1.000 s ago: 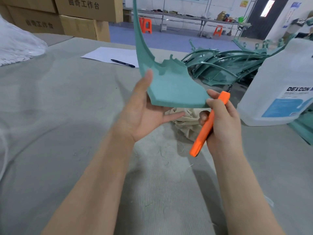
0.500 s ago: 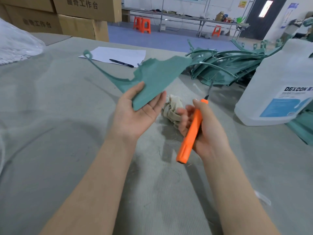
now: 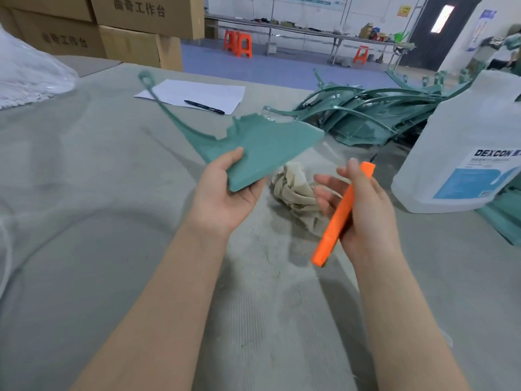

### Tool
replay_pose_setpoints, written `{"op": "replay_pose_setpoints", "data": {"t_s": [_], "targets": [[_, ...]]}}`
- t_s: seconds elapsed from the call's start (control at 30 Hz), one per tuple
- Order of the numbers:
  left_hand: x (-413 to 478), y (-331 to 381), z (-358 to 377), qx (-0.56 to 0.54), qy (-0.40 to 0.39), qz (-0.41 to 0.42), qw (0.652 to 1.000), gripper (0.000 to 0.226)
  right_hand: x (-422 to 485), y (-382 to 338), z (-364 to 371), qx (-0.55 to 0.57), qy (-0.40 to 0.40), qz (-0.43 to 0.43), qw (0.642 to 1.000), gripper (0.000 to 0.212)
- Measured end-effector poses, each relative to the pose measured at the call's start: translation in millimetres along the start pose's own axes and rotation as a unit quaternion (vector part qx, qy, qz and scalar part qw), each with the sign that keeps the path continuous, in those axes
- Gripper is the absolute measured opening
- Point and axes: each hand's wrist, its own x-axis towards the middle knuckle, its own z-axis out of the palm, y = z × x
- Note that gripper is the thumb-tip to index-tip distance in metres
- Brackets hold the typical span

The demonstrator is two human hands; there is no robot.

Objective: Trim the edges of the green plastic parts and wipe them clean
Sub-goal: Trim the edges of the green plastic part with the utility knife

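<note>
One green plastic part point(image 3: 265, 146) is held clear of the grey table point(image 3: 84, 198), above and just left of one crumpled beige cloth point(image 3: 293, 190) that lies on the table surface. The left hand point(image 3: 225, 198) grasps this part at its broad lower corner, thumb on the upper face and fingers underneath; the part's thin curved arm extends up and to the left and ends in one ring-shaped eyelet. The right hand point(image 3: 366, 213) holds one orange trimming tool point(image 3: 342, 213) across the palm, thumb laid along the handle, dark tip pointing away from the person. The remaining fingers point(image 3: 327, 190) of this hand are motion-blurred and appear partly extended. The tool does not touch the part. One pile of further green parts point(image 3: 366, 117) lies at the far right of the table; the number in the pile cannot be counted. One translucent jug point(image 3: 462, 153) with a blue-and-white label stands to the right of the pile. One sheet of paper point(image 3: 203, 90) with one black pen point(image 3: 204, 106) on it lies at the far edge. At least three cardboard boxes point(image 3: 141, 26) are stacked behind. Three orange stools point(image 3: 238, 43) stand on the blue floor.
</note>
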Motion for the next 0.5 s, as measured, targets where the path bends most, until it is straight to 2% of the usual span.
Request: {"op": "replay_pose_setpoints", "data": {"t_s": [0.07, 0.1, 0.2, 0.37, 0.5], "targets": [[1.2, 2.3, -1.9, -0.019, 0.023, 0.008, 1.0, 0.016, 0.6, 5.8, -1.7, -0.203, 0.028, -0.092, 0.974, 0.016], [1.5, 3.4, -2.6, -0.019, 0.031, 0.011, 0.999, 0.015, 1.0, 8.9, -1.6, -0.269, 0.032, -0.127, 0.954, 0.018], [2.2, 5.8, -3.5, -0.006, 0.05, 0.004, 0.999, 0.014, -0.5, 12.1, 1.2, -0.347, 0.026, -0.157, 0.924, 0.031], [0.9, 5.9, -3.3, -0.015, 0.059, -0.014, 0.998, 0.007, -2.0, 10.2, 1.1, -0.333, 0.016, -0.136, 0.933, 0.046], [-4.1, 7.3, -2.5, -0.025, -0.017, -0.044, 0.999, 0.009, -2.9, 8.0, 2.9, -0.159, -0.024, -0.041, 0.986, 0.03]]}}
